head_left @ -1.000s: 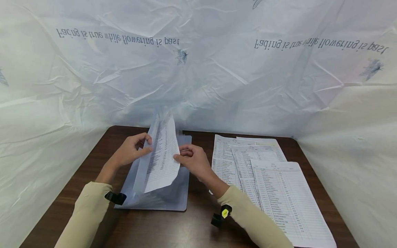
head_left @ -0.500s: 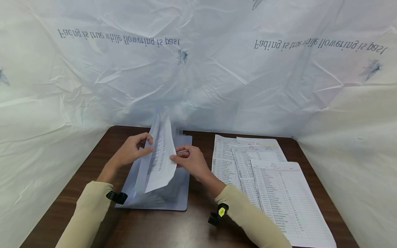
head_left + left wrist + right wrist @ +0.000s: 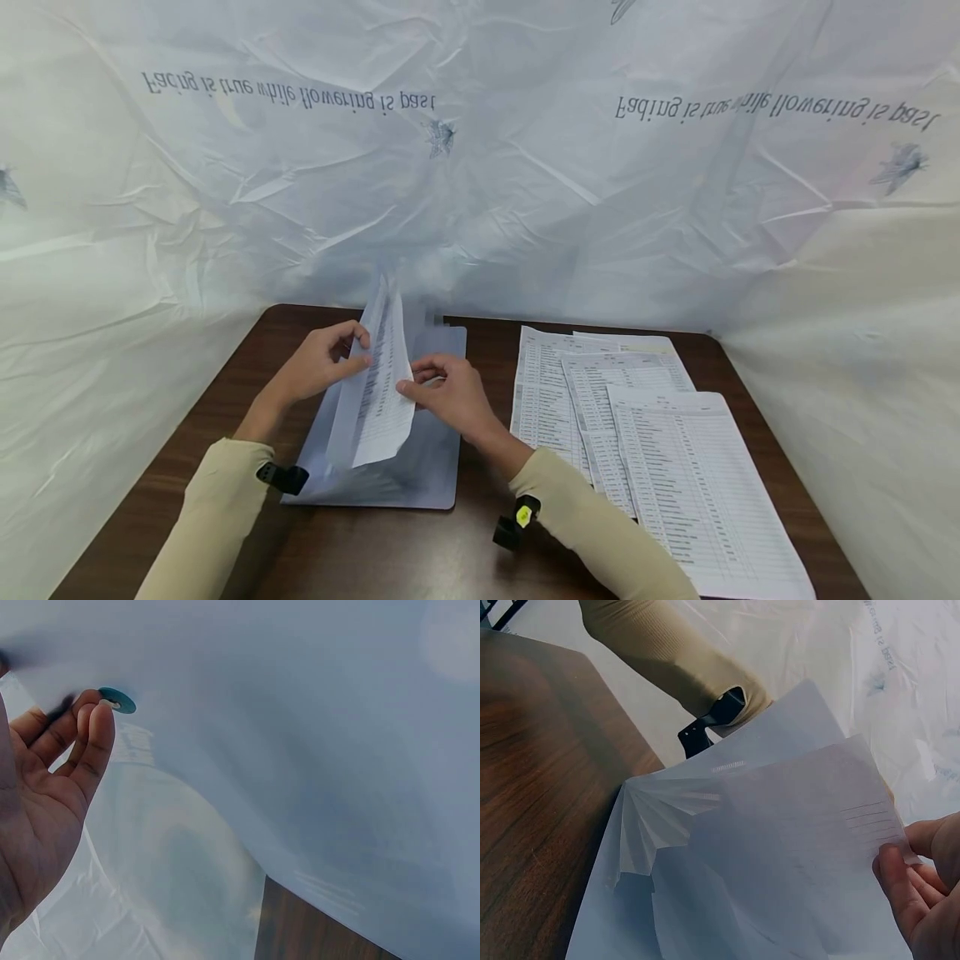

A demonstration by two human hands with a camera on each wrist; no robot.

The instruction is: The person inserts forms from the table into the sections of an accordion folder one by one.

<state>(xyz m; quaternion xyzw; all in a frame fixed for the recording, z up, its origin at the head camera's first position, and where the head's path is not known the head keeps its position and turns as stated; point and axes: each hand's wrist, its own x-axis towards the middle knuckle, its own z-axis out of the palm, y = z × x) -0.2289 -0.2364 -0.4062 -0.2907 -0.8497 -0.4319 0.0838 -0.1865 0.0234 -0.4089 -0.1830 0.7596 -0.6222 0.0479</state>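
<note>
A grey-blue plastic expanding file (image 3: 423,483) stands open at the table's left, its pleated side (image 3: 639,840) fanned out in the right wrist view. My left hand (image 3: 318,362) holds its raised front cover by the left edge. Beside those fingertips, a teal disc (image 3: 126,703) shows on the cover in the left wrist view. With thumb and fingers, my right hand (image 3: 453,396) pinches the right edge of a printed sheet (image 3: 381,433). The sheet stands tilted and slightly bowed in the opening, behind the cover. Its far end is partly hidden by plastic.
To the right, several printed sheets (image 3: 697,483) lie overlapping on the dark wooden table (image 3: 375,550). White plastic sheeting (image 3: 510,208) hangs behind the table and along both sides. A black wrist camera (image 3: 283,477) sits on the left sleeve.
My right hand has moved left with the sheet's edge, bringing the sheet closer to the raised cover and narrowing its visible face. My left hand has stayed almost still.
</note>
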